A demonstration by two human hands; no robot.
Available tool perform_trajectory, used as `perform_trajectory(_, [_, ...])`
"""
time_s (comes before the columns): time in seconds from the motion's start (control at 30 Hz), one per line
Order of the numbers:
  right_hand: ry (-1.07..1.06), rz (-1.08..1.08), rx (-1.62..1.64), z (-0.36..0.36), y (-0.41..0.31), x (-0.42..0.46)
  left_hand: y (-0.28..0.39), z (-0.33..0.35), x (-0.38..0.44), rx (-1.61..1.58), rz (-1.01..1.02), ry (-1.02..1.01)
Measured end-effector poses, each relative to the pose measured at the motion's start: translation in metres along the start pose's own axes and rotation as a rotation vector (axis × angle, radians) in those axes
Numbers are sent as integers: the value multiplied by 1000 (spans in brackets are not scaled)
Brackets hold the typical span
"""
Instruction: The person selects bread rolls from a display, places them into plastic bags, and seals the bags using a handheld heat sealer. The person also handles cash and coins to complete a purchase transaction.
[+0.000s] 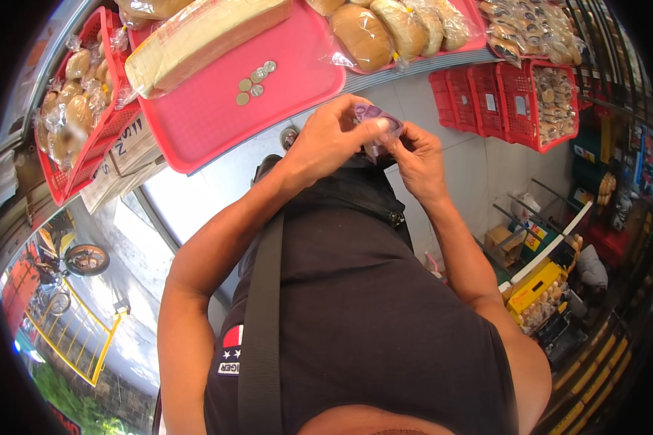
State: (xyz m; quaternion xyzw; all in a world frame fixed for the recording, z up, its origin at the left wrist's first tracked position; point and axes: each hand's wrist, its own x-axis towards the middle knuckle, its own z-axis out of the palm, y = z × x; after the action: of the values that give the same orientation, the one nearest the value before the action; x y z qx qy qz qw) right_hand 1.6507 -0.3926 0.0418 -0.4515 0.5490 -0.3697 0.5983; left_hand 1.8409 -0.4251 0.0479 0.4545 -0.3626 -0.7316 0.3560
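Note:
My left hand [332, 136] and my right hand [422, 157] pinch a purple banknote [371, 113] between them, just above a black bag [353, 190] at my waist. The note looks folded or creased, and my fingers cover part of it. Beyond my left hand lies a red plastic tray [212, 128]. Several silver and brass-coloured coins [256, 90] rest loose on its bare surface. A long wrapped loaf of bread [196, 46] lies across the tray's far left part.
Bagged buns [362, 35] sit on another tray at the back. Bagged rolls fill a red basket [76, 109] at left. Red crates [500, 103] stand to the right, above a yellow crate [536, 291]. A motorcycle wheel [87, 260] and yellow railing [95, 359] show outside.

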Motion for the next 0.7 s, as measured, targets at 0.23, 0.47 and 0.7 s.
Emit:
perform_trajectory(0.23, [134, 19, 187, 14, 9, 10, -34, -15, 0, 107, 113, -23])
perform_trajectory(0.47, [-251, -43, 240, -17, -3, 34, 12, -27, -12, 498, 31, -87])
perform_trajectory(0.7, [-60, -209, 833, 10, -30, 43, -17, -34, -3, -178, -94, -191])
